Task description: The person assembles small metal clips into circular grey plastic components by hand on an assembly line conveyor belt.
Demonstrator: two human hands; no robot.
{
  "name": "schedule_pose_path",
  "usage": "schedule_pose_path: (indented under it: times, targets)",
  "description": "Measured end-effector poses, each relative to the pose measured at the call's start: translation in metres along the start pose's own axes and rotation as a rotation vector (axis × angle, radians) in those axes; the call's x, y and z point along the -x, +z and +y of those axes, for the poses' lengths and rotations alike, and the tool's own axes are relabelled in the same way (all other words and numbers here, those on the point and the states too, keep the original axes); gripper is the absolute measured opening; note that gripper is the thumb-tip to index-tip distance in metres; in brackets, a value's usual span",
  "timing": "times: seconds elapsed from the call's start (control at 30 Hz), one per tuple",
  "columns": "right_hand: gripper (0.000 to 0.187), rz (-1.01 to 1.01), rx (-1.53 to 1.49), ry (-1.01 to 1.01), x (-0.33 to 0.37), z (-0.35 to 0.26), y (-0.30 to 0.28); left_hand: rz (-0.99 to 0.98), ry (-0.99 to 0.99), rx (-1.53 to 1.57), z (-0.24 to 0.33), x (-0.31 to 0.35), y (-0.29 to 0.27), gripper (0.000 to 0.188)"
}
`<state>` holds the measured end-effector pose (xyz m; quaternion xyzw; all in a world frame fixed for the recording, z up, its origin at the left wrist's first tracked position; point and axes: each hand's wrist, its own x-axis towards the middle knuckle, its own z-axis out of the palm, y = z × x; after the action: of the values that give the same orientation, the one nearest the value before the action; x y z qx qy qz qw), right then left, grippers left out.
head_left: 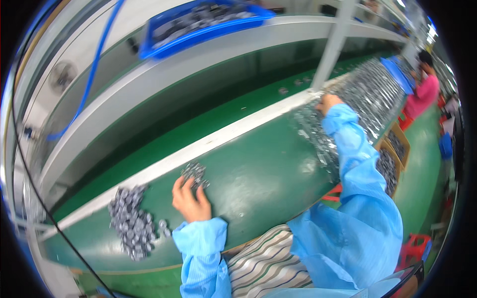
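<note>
My left hand [191, 202] is over the green worktop [258, 169], its fingers spread at the near edge of a small heap of shiny, clear-looking pieces [195, 173]. To its left lies a larger pile of small dark grey rounded parts [131, 222], with a couple of loose ones beside it. My right arm reaches far out to the right. There my right hand [330, 102] has its fingers curled at the far corner of a layer of clear plastic trays [365, 99]. The fingertips are partly hidden, and the pocketed plastic spreads under my sleeve.
A white rail [213, 141] runs along the worktop's far side, with a green conveyor [268, 102] beyond. Above it, a blue bin [147, 49] of grey parts sits on a shelf. Cartons of parts [390, 169] and a red stool [415, 248] stand at right. A person [422, 94] works farther along.
</note>
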<state>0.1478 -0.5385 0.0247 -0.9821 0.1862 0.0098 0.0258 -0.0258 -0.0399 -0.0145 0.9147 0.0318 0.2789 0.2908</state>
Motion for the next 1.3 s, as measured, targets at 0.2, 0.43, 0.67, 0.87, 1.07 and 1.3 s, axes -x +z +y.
schedule_pose_path:
  times: [0.2, 0.43, 0.67, 0.87, 1.07, 1.3]
  targets:
    - [0.05, 0.052, -0.013, -0.193, -0.08, 0.077, 0.051, 0.045, 0.027, -0.014, 0.007, -0.002, 0.002, 0.037]
    - [0.035, -0.038, -0.172, -0.196, -0.135, 0.112, 0.082, 0.01, -0.043, 0.049, 0.006, 0.002, -0.002, 0.038]
    - [0.048, 0.098, -0.143, -0.088, -0.114, 0.114, 0.07, -0.015, -0.025, 0.095, 0.007, 0.0, -0.003, 0.038]
    - [0.051, 0.161, -0.006, -0.098, -0.041, 0.027, 0.004, -0.011, -0.031, 0.067, 0.008, -0.002, -0.009, 0.037]
    - [0.028, 0.169, -0.305, -0.566, 0.121, -0.151, -0.049, -0.008, -0.017, 0.039, 0.012, -0.002, -0.01, 0.036]
    - [0.012, 0.459, -0.05, -1.201, 0.177, -0.275, 0.044, -0.006, 0.01, 0.016, 0.012, -0.001, -0.005, 0.035]
